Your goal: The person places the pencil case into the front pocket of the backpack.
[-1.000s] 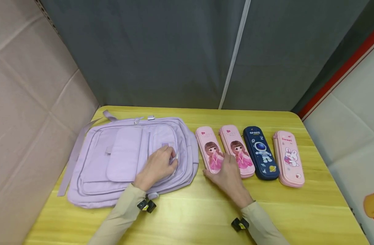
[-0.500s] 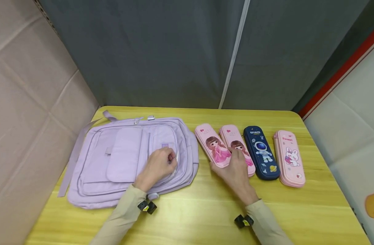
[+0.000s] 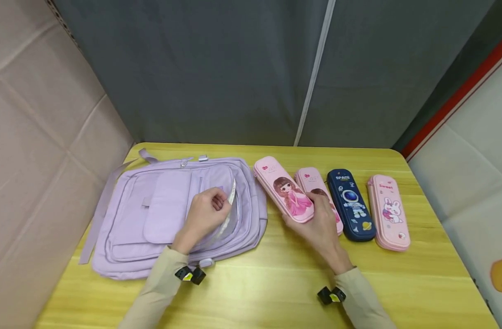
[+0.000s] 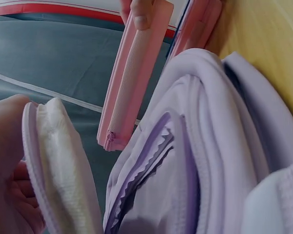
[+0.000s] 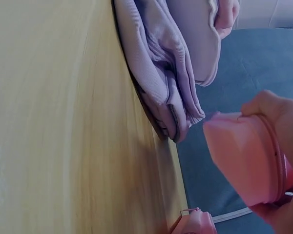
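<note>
A lilac backpack (image 3: 168,208) lies flat on the table's left part. My left hand (image 3: 203,214) pinches the edge of its front pocket and holds it pulled up, showing the pale lining (image 4: 63,165). The zigzag-edged pocket opening (image 4: 151,180) gapes in the left wrist view. My right hand (image 3: 317,230) grips the lower end of a pink pencil case (image 3: 281,189) with a princess picture, thumb on one side and fingers on the other. The case is raised off the table, its far end close beside the backpack's right edge. Its zip side (image 4: 127,87) faces the left wrist camera.
To the right lie a second pink princess pencil case (image 3: 310,176), partly covered by the right hand, a navy astronaut pencil case (image 3: 349,205) and a pink rabbit pencil case (image 3: 388,212). A grey curtain (image 3: 234,77) hangs behind the wooden table (image 3: 259,292).
My right hand has lifted the left princess pencil case and tilted it toward the backpack. My left hand has drawn the pocket's edge up and leftward, so the pocket now gapes.
</note>
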{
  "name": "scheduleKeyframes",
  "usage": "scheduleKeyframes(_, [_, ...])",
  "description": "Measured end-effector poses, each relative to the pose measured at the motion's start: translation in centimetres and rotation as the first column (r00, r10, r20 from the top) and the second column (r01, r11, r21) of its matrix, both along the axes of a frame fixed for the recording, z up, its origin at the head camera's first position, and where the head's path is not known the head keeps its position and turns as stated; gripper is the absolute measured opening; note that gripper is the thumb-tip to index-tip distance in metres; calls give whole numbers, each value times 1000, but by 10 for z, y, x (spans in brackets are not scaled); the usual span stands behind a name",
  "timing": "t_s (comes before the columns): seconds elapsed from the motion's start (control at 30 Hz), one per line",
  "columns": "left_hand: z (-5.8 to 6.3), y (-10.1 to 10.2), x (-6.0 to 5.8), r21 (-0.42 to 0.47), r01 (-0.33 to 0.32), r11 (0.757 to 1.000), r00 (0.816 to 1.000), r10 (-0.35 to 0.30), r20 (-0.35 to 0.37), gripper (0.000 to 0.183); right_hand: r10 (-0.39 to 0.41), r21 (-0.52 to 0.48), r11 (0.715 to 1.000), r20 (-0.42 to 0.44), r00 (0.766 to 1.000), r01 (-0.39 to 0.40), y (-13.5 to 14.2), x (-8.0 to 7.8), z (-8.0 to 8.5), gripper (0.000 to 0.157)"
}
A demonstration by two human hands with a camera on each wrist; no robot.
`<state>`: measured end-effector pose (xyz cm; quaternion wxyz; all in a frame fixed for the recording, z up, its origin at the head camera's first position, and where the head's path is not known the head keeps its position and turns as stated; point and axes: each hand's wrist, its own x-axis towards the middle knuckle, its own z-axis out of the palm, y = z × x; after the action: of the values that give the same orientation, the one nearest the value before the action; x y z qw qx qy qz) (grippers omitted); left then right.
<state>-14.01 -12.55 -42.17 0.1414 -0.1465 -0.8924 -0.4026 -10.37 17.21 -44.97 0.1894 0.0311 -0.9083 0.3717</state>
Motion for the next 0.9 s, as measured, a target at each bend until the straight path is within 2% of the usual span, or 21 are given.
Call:
scheduleKeyframes(0.2, [11,-10,3,88,-55,995,998,56,-5,5,108,-53,993,17,994,-106,-2,0,3,81])
scheduleKeyframes(0.33, [16,-16,6,146,-68,987,996,76,-50,6,222,-104,971,67,973,-215,-4,-2,2,76])
scheduleKeyframes(0.43, [17,-19,7,169,-73,983,991,90,-95,7,310,-118,948,110,945,-297,-6,-4,0,75])
scheduleKeyframes(0.57, [21,-24,8,187,-70,980,985,97,-140,7,398,-114,916,125,909,-385,-12,-8,-2,76])
scheduleKeyframes(0.67, [25,-27,9,202,-67,977,983,99,-151,7,454,-111,890,125,882,-443,-16,-11,-3,77])
scheduleKeyframes(0.9, [31,-33,9,222,-65,973,983,100,-153,9,594,-171,802,128,794,-573,-30,-21,-2,78])
